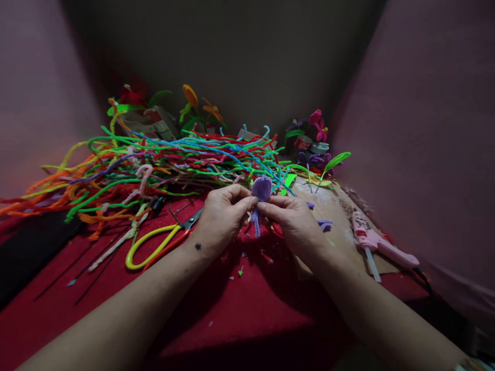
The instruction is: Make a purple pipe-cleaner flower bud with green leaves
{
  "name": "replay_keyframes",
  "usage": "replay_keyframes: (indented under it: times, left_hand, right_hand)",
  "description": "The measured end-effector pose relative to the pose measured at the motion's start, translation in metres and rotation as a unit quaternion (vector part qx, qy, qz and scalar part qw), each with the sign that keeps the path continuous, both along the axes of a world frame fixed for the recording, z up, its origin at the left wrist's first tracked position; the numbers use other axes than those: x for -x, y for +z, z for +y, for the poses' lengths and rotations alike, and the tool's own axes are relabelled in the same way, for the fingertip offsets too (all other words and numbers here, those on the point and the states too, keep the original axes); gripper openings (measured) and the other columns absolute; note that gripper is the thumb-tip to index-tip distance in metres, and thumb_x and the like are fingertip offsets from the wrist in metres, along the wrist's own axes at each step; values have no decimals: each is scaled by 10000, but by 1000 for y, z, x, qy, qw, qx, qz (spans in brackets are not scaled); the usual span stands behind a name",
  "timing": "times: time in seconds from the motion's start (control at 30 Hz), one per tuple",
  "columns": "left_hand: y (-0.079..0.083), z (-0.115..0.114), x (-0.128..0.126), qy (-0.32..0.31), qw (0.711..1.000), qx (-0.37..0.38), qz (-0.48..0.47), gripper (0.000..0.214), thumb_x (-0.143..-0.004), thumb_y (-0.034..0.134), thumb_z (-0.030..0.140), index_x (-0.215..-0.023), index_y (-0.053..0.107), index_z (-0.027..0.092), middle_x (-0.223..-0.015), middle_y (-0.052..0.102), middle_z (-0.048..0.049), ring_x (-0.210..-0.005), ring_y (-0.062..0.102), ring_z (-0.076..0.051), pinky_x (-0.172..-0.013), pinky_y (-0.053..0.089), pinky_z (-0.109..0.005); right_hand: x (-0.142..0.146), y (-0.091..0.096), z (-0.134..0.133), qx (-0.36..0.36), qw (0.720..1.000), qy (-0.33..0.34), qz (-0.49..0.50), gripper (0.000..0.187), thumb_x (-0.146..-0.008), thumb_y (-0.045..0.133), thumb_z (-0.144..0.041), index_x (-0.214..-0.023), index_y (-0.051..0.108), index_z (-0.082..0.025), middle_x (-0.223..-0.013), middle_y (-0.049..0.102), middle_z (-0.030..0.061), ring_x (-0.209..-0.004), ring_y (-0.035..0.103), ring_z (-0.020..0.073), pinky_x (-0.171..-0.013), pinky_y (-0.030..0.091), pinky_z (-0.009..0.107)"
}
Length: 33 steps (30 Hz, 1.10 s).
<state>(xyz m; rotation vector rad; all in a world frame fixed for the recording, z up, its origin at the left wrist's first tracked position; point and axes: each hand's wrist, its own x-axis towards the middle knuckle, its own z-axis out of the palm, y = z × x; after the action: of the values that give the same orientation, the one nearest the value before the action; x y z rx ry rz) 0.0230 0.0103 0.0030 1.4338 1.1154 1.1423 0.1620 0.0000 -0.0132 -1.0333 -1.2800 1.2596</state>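
While the left hand (222,219) and right hand (296,224) both pinch the purple pipe-cleaner bud (262,188) above the red-covered counter (251,309), near the pipe-cleaner pile (162,159), we judge shaping is in hand; further bending calls for a firm stem grip.

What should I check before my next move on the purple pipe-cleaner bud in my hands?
1. Grip of left hand on the purple fuzzy pipe-cleaner bud: fingertips pinch it, ok.
2. Grip of right hand: pinches just under the bud, ok.
3. The yellow-handled metal scissors lie beside the left hand: ok.
4. The pink plastic glue gun rests on the brown cardboard sheet, apart from both hands: ok.
5. Glue gun heated: cannot tell.
6. The loose purple pipe-cleaner pieces lie on the cardboard by the right hand: ok.
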Motion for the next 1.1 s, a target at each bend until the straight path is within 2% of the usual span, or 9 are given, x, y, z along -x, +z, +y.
replay_keyframes:
  times: [0.13,0.3,0.4,0.5,0.6,0.73,0.93,1.1]
  left_hand:
    - [1,0,1,-6,999,3,-32,115,-683,626,232,-683,578,128,-498,468,64,-410,361,-36,-398,269,-165]
    - [6,-1,1,-25,1000,3,-17,113,-685,632,219,-699,578,120,-525,492,56,-407,375,-35,-399,287,-168]
    - [6,0,2,-22,998,-53,-33,195,-670,658,213,-834,586,137,-593,531,51,-437,420,-48,-427,337,-178]
    - [2,1,3,1,989,-146,-27,268,-687,655,194,-945,590,173,-648,532,46,-519,472,-70,-493,388,-190]
    - [-2,3,6,24,968,-249,24,226,-726,626,175,-950,628,204,-726,550,23,-625,514,-92,-590,424,-215]
    - [-4,6,11,36,929,-354,101,130,-765,587,148,-855,662,204,-752,561,2,-693,524,-111,-675,426,-242]
    - [1,7,14,25,909,-390,144,92,-798,551,183,-762,634,199,-748,569,-9,-705,543,-130,-681,437,-255]
    - [0,7,15,42,907,-389,153,83,-784,554,158,-755,617,205,-708,566,1,-665,542,-123,-617,438,-244]
  right_hand:
    - [0,-1,0,-3,1000,2,-18,177,-697,646,-289,-781,712,-148,-629,597,2,-597,515,116,-638,431,276]
    - [-1,0,1,-17,999,-3,-52,165,-696,599,-263,-743,697,-138,-633,602,-2,-605,512,116,-627,414,261]
    - [0,1,0,-19,996,-9,-87,150,-693,561,-234,-684,662,-122,-606,574,-9,-572,476,101,-587,385,240]
    - [2,4,-3,-34,992,-1,-124,149,-700,526,-214,-651,629,-119,-594,548,-15,-565,455,94,-581,371,234]
    - [3,5,-5,-44,989,16,-143,137,-700,512,-193,-646,614,-120,-576,519,-26,-552,434,85,-564,355,223]
    - [2,5,-5,-50,986,35,-156,129,-694,487,-157,-618,586,-125,-562,485,-37,-530,405,75,-530,318,212]
    - [2,7,-7,-51,984,46,-162,118,-694,492,-136,-606,570,-134,-555,499,-44,-533,440,76,-541,340,211]
    - [4,1,-6,11,998,42,-40,34,-687,575,-179,-698,570,-147,-593,587,-24,-560,550,106,-612,448,252]
